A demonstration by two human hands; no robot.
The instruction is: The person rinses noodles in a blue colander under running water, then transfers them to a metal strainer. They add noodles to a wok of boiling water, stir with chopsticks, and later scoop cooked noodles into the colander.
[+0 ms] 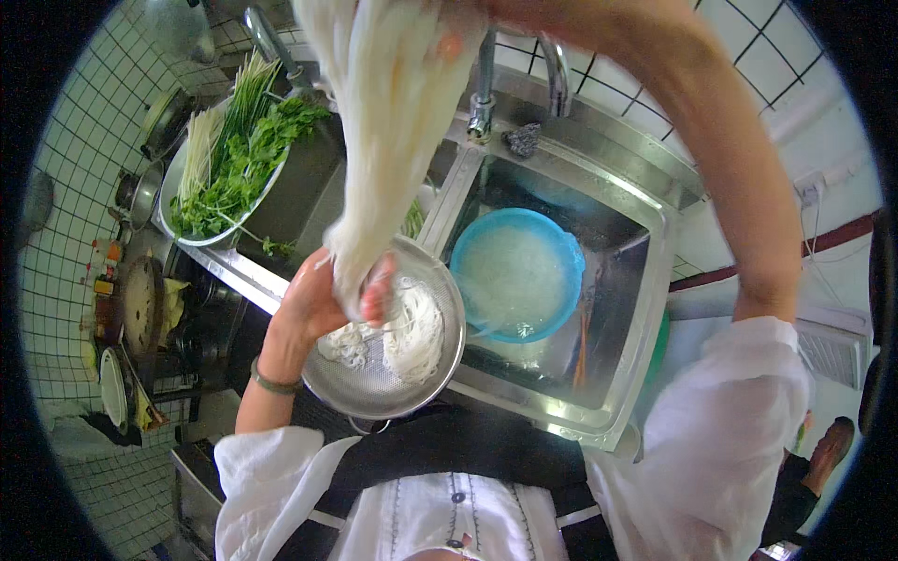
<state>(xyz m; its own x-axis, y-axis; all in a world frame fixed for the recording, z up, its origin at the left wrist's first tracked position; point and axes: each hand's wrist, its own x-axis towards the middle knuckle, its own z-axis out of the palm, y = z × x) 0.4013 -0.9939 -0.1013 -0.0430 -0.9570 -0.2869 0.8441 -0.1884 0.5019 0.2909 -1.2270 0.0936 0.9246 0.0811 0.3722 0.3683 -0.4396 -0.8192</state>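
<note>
A long hank of white noodles (393, 119) hangs stretched and blurred by motion at the top centre. My left hand (344, 287) is closed around its lower end, over a perforated metal strainer (337, 389) that holds coiled white noodles (414, 336). My right arm reaches up to the top edge of the picture, near the upper part of the hank; only a blurred part of my right hand (456, 42) shows there, and its grip is unclear. A blue plastic basin (577, 280) of cloudy water stands in the right sink bowl.
Left of the hank, a metal bowl (270, 186) of leafy greens and chives sits by the left sink bowl. Two chrome faucets (483, 105) and a steel scourer (523, 140) are behind the right bowl (656, 280). Another person (793, 491) is partly visible at the lower right.
</note>
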